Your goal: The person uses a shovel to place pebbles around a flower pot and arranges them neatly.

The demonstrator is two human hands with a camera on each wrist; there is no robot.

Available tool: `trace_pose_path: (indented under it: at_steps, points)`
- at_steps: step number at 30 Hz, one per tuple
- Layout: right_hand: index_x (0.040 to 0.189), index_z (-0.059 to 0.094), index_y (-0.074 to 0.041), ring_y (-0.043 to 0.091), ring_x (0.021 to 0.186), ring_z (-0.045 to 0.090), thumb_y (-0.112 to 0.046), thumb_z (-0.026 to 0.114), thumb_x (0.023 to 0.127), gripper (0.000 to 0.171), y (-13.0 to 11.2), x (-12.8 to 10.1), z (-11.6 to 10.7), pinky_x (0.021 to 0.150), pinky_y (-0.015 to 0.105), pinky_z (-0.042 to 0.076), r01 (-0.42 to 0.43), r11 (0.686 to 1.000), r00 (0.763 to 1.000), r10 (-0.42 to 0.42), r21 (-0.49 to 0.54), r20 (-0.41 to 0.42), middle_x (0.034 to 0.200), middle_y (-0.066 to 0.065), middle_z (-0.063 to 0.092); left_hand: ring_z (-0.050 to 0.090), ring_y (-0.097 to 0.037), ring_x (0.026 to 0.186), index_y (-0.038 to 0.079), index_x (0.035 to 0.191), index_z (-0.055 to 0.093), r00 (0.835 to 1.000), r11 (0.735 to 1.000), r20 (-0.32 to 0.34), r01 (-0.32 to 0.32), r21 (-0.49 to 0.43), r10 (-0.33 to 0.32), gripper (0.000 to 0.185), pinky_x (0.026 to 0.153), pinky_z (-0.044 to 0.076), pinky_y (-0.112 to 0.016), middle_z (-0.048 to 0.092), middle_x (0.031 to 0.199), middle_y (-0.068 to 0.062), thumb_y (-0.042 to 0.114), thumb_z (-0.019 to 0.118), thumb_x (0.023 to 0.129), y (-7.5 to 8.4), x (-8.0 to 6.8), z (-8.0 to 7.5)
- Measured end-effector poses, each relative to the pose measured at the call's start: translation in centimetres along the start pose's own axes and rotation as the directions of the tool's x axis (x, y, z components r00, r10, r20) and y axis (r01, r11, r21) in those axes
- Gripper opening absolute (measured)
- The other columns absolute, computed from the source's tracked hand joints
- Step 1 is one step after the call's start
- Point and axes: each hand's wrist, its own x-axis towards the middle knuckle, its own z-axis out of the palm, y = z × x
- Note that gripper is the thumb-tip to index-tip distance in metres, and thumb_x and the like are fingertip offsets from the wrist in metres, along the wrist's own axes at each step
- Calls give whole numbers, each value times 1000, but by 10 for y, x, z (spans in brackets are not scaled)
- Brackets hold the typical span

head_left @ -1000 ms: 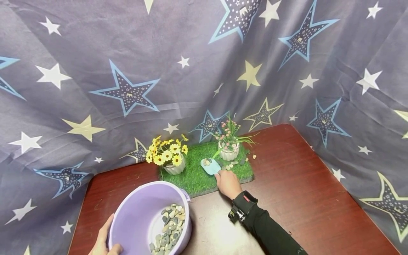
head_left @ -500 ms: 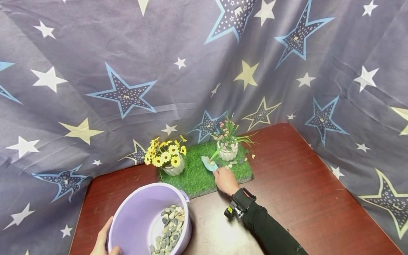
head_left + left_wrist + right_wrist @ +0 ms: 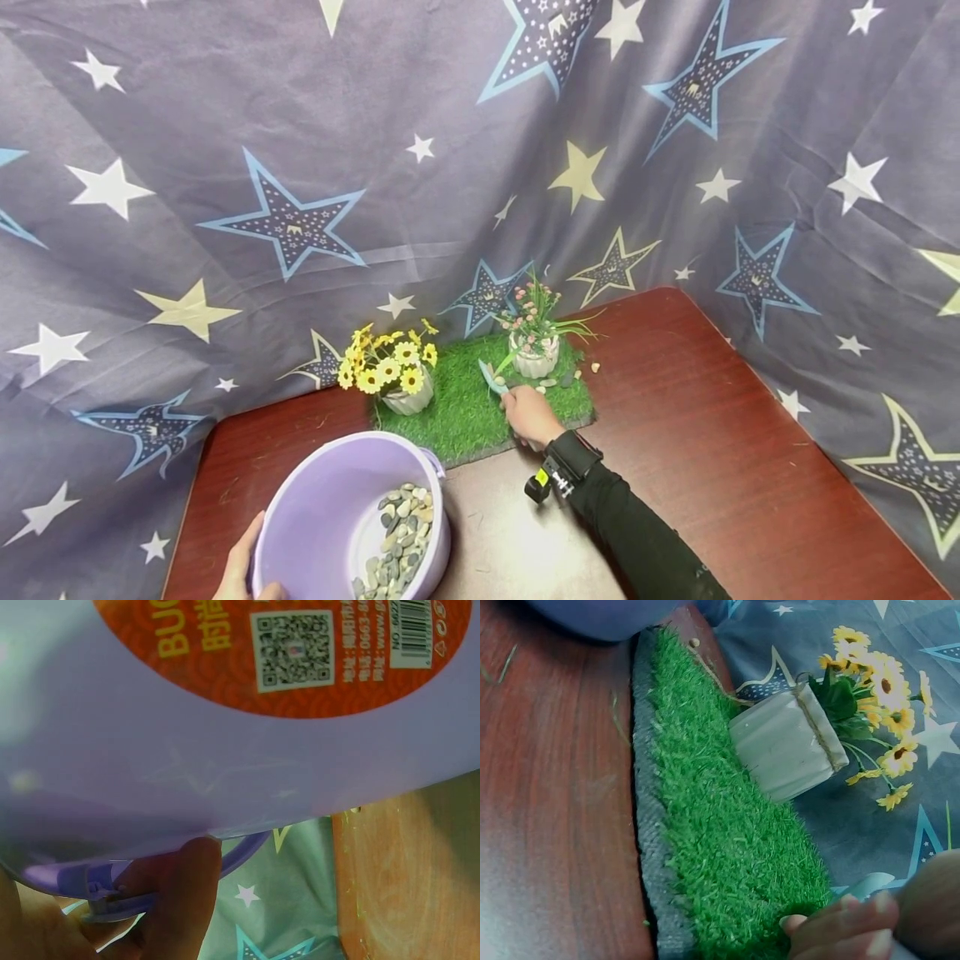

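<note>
1. The right hand (image 3: 531, 417) has its fingers curled round the handle of a blue scoop (image 3: 490, 378); the handle itself is mostly hidden.
2. The left hand (image 3: 246, 567) grips the left side of a purple bucket (image 3: 311, 500), thumb at the rim.
3. The scoop is over the grass mat (image 3: 461, 425), just left of the pink flower pot (image 3: 535, 363). Grass lies between it and the yellow flower pot (image 3: 409, 397).
4. The mat's front edge passes beneath the right hand; table (image 3: 675, 400) stretches from the mat's right end to its own right edge.
5. The scoop's long axis slants from the hand forward and left, blade tip farthest away, blade tilted nearly edge-on.
6. Stones (image 3: 401, 537) lie along the bucket's right inside.
</note>
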Motion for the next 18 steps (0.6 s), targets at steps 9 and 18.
trace_pose_path:
  at_steps: [9, 18]
  points:
    - [108, 67, 11, 9, 34, 40, -14, 38, 108, 38, -5, 1, -4, 34, 24, 35, -50, 991, 998, 45, 126, 42, 73, 20, 63, 64, -36, 106, 3, 163, 7, 1000, 1000, -1, 1, -6, -1, 106, 71, 51, -20, 35, 146, -38, 3, 63, 74, -1, 2, 0]
    - [107, 67, 11, 10, 36, 39, -13, 39, 107, 37, -11, -1, -6, 33, 23, 34, -87, 985, 996, 81, 152, 44, 72, 18, 61, 62, -39, 112, 6, 164, 6, 998, 999, 19, 52, -7, -52, 105, 72, 51, -20, 34, 149, -35, 5, 64, 76, 5, 1, -2]
